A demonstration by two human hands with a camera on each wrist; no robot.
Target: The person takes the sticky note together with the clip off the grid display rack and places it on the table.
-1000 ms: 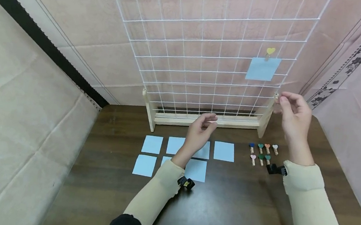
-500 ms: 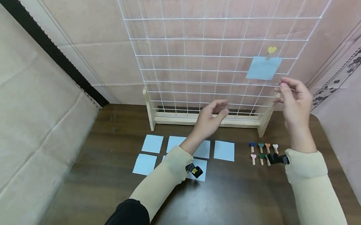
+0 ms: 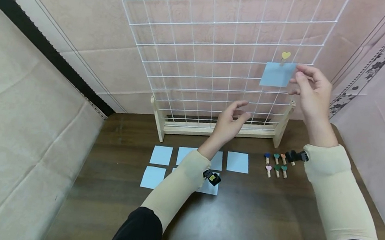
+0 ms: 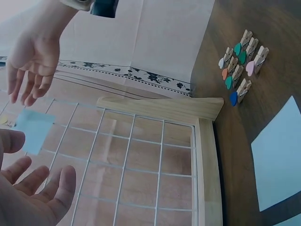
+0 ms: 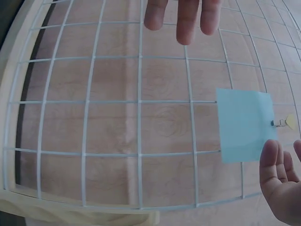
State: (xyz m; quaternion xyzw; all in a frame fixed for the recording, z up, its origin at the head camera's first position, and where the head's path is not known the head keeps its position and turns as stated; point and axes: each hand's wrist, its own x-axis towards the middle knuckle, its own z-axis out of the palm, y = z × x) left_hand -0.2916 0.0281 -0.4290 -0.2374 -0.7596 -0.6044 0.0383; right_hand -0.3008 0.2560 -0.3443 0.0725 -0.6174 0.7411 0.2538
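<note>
A light blue paper square (image 3: 277, 75) hangs on the white wire grid (image 3: 205, 41), held by a clothespin with a yellow heart (image 3: 285, 56). My right hand (image 3: 312, 95) is at the paper's right edge, fingers loosely bent. In the right wrist view the thumb of my right hand (image 5: 282, 186) overlaps the paper's edge; I cannot tell whether it touches. Lower and to the left, my left hand (image 3: 229, 123) is held in front of the grid with its fingers spread and nothing in it. The left wrist view shows both hands near the paper (image 4: 36, 132).
Several blue paper squares (image 3: 238, 162) lie in two rows on the dark wooden table (image 3: 244, 225), some partly under the left arm. Several heart clothespins (image 3: 277, 170) lie at the right. Wooden feet (image 3: 282, 126) support the grid. Pale cloth (image 3: 25, 117) surrounds the table.
My right hand has risen from beside the grid's lower right corner to the hanging paper's right edge. The left hand has moved up and to the right, in front of the grid.
</note>
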